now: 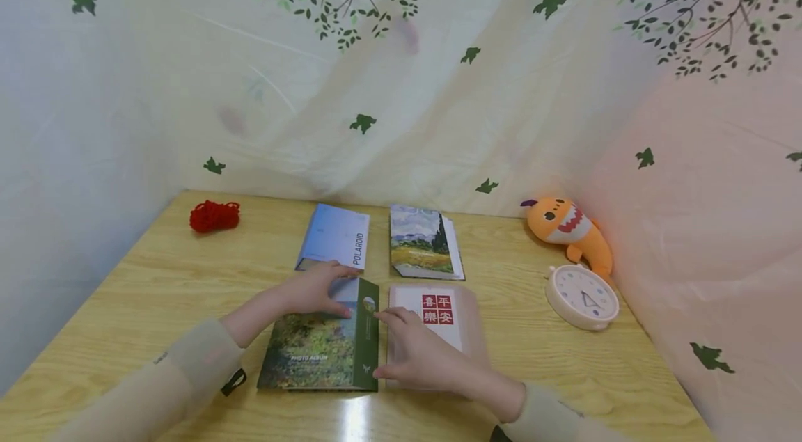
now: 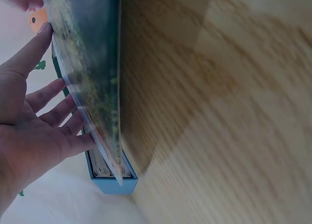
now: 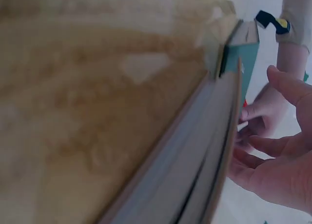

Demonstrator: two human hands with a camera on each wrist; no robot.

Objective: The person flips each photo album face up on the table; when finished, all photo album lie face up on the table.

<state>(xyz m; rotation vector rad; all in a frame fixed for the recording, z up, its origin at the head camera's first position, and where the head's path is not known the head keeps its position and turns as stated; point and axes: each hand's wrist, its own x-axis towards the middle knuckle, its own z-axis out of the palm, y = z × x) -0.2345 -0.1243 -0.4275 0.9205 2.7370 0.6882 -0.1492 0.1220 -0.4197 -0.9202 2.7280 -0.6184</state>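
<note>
A green photo album [image 1: 313,355] with a painted landscape cover lies flat on the table, its dark green spine facing right. My left hand [image 1: 316,291] spreads over its far part, thumb on the cover and fingers toward the far edge. In the left wrist view the fingers [image 2: 48,94] are spread along the album. My right hand [image 1: 420,355] reaches over a beige album [image 1: 474,320] with a white, red-charactered label; its fingertips are right at the green spine. In the right wrist view, the beige album's page edges [image 3: 195,151] show beside the loosely bent right fingers.
Behind are a blue POLAROID album [image 1: 335,233] and another landscape-covered album [image 1: 421,240]. Red yarn [image 1: 214,216] lies far left. An orange shark plush [image 1: 567,223] and a round pale clock [image 1: 583,297] sit at right. A printed curtain [image 1: 301,129] closes the table's back.
</note>
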